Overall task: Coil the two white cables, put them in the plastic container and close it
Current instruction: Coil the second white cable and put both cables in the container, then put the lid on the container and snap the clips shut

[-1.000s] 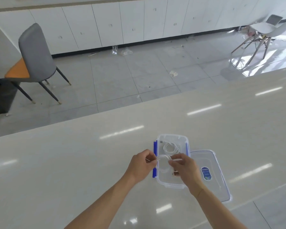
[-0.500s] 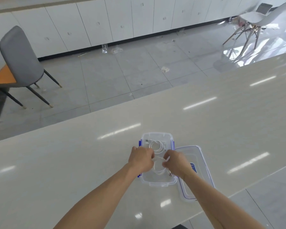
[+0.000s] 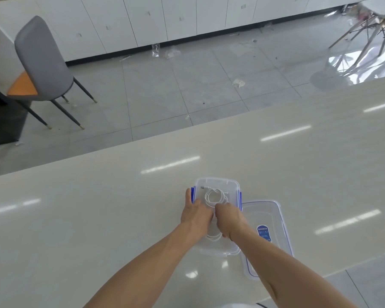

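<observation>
A clear plastic container (image 3: 217, 182) with blue clips stands open on the pale table. One coiled white cable (image 3: 216, 197) lies in its far half. The second white cable (image 3: 213, 237) sits low in the near half, mostly hidden under both hands. My left hand (image 3: 196, 213) reaches in over the left wall. Its thumb lies straight outside along the blue clip, and its fingers rest down on the coil. My right hand (image 3: 228, 218) is curled around that coil from the right. The clear lid (image 3: 273, 218) lies flat just right of the container.
The glossy table (image 3: 98, 218) stretches wide to the left and right; its near edge runs close below the lid. Beyond the far edge is tiled floor with a grey chair (image 3: 42, 63) at the left and a white chair (image 3: 369, 21) at the far right.
Both hands have lowered the second coil from above the container down into its near half. My left thumb has come off the coil and now lies outside the wall.
</observation>
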### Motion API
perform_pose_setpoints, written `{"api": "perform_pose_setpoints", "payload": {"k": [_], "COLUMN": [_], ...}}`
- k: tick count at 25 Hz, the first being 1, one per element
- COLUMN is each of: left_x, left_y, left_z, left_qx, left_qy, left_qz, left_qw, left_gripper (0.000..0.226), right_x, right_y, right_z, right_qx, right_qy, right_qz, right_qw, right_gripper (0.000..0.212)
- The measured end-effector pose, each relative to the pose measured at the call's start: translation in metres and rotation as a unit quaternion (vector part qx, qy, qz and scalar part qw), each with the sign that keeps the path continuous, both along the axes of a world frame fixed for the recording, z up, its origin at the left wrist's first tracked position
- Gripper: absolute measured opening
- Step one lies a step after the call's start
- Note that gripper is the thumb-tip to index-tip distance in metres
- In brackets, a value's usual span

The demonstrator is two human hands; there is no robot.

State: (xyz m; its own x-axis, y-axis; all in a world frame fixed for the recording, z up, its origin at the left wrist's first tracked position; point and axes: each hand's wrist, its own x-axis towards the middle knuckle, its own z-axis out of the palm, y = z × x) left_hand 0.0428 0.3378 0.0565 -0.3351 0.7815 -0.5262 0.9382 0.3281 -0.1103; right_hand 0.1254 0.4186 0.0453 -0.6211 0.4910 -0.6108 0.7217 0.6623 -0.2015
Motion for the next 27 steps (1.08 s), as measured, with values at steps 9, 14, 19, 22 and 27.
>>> {"api": "perform_pose_setpoints", "payload": {"k": [9, 14, 19, 22, 27], "left_x": [-0.006, -0.005, -0.010, -0.008, 0.024], "left_y": [-0.003, -0.003, -0.019, -0.039, -0.074], "left_z": [-0.014, -0.011, 0.001, 0.010, 0.023], "left_qx": [-0.002, 0.017, 0.146, 0.307, 0.347], "left_qy": [-0.009, -0.022, -0.073, -0.162, -0.278], "left_qz": [-0.018, -0.011, 0.013, 0.096, 0.184], "left_qw": [1.000, 1.000, 0.986, 0.933, 0.876], "left_gripper": [0.022, 0.019, 0.031, 0.025, 0.010], "right_x": [-0.007, -0.005, 0.024, 0.060, 0.139], "right_y": [0.003, 0.009, 0.022, 0.039, 0.046], "right_z": [-0.008, 0.002, 0.024, 0.031, 0.007], "right_qx": [0.041, 0.042, 0.017, 0.014, 0.031], "right_qy": [-0.010, 0.020, 0.185, 0.264, 0.209], "right_qz": [0.059, 0.059, -0.089, -0.206, -0.279], "right_qw": [0.997, 0.997, 0.979, 0.942, 0.937], "right_gripper": [0.022, 0.026, 0.027, 0.019, 0.027]}}
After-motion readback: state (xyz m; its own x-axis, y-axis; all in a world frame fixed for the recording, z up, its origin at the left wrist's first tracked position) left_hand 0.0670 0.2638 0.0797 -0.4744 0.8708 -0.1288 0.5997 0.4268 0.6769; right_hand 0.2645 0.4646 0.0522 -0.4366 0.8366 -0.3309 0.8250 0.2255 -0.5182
